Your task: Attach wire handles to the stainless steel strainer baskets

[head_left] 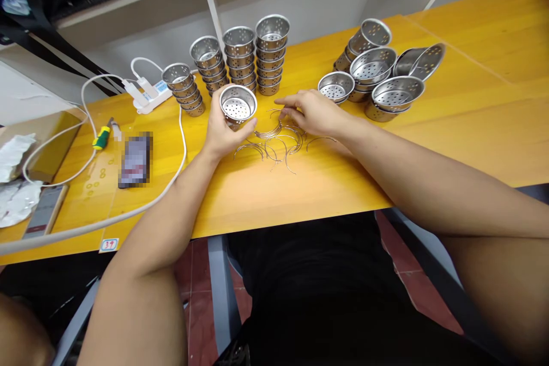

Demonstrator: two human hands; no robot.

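A perforated metal cup (238,107) stands mouth up in my left hand (221,128), whose fingers and thumb wrap round its side. To the right, my right hand (311,113) hovers over a loose pile of thin curved metal wires (274,146) on the yellow table. Its thumb and fingertips are drawn together at the upper edge of the pile, touching or close to a wire; whether they grip it is too small to tell. Behind my hands are stacks of matching cups (243,60). More cups (373,66) lie in a looser group beyond my right hand.
On the left of the table (240,189) are a phone (136,160), a green and yellow tool (102,137), a power strip (153,97) and a white cable (182,143) running across. A cardboard box (55,137) sits at the far left. Shelving stands behind.
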